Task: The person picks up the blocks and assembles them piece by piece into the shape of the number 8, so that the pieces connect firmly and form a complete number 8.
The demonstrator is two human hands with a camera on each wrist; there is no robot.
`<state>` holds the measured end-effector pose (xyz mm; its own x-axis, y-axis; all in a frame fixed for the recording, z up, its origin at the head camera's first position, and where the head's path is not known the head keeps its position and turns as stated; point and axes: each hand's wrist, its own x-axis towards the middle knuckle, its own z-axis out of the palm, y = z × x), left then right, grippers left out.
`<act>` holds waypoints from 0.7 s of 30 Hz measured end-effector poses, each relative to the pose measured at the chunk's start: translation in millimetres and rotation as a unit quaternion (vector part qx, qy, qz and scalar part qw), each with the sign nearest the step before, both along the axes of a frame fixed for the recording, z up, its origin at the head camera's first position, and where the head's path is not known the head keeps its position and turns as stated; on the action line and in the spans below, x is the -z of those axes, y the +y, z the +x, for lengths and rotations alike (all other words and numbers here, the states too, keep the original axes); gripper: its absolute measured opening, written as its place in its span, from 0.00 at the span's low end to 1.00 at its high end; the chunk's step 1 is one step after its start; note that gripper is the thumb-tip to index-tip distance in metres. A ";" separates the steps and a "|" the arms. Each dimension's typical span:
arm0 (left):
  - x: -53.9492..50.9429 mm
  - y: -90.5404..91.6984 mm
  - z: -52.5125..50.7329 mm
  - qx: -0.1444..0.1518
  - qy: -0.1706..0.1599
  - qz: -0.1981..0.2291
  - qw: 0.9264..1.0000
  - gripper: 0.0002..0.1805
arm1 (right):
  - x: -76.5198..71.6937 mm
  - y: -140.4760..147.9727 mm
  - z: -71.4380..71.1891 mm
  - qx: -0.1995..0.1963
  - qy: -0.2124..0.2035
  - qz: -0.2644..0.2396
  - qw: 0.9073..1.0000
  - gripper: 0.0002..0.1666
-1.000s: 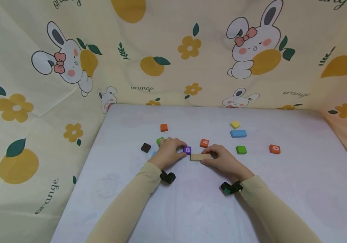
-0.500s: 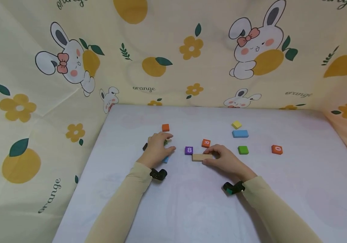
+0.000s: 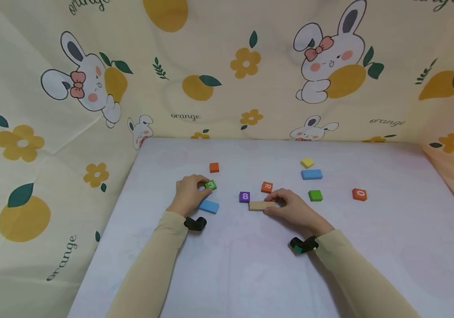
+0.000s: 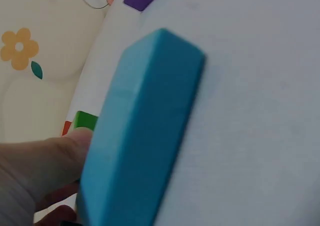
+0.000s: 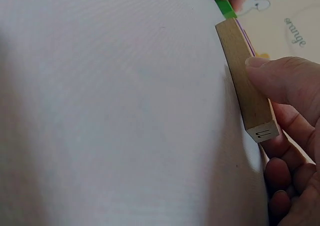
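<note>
The marked green block [image 3: 210, 185] sat left of centre in my head view, a white figure on its top that I could not read for certain. The left hand [image 3: 187, 194] had it from the left side, its grip closed in a pinch with thumb and finger on the block's edges. Just below that grip I saw a long blue block [image 3: 208, 206], which loomed across the middle of my left wrist view; I could not tell whether the hand touched it. An orange block [image 3: 214, 168] lay just above the green one.

At the centre of my head view lay the wooden block [image 3: 256, 206], flat and lengthwise across the frame. The right hand [image 3: 296, 212] held its right end, the grip closed with the thumb on the near side. A purple block [image 3: 244, 197] bearing an 8 stood at its upper left corner, and I could not tell if they touched. Just above was an orange R block [image 3: 267, 187].

Farther out, right of centre, I had a yellow block [image 3: 307, 163], a second blue block [image 3: 312, 174] below it and a second green block [image 3: 315, 195] lower down. A red-orange block [image 3: 359, 194] with a round white mark lay farthest right on the white desk [image 3: 250, 269]. A cream backdrop [image 3: 211, 53] with rabbits and oranges filled the top.
</note>
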<state>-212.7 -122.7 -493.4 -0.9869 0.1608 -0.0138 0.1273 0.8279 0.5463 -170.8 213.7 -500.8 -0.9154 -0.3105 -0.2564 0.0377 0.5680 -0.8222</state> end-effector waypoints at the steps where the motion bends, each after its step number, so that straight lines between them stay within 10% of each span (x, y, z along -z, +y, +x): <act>1: -0.1 -0.9 -0.3 -0.003 0.001 0.001 1.000 0.18 | -0.2 -0.7 0.1 0.001 0.000 -0.001 1.000 0.21; 21: -1.2 -3.4 -0.9 -0.010 -0.014 0.008 1.000 0.18 | -2.4 -4.0 1.8 0.000 0.004 0.008 1.000 0.19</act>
<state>-213.6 -126.0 -492.2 -0.9892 0.1414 -0.0391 0.0951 0.8208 0.5632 -169.1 209.7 -498.4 -0.9175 -0.3065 -0.2536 0.0304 0.5815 -0.8130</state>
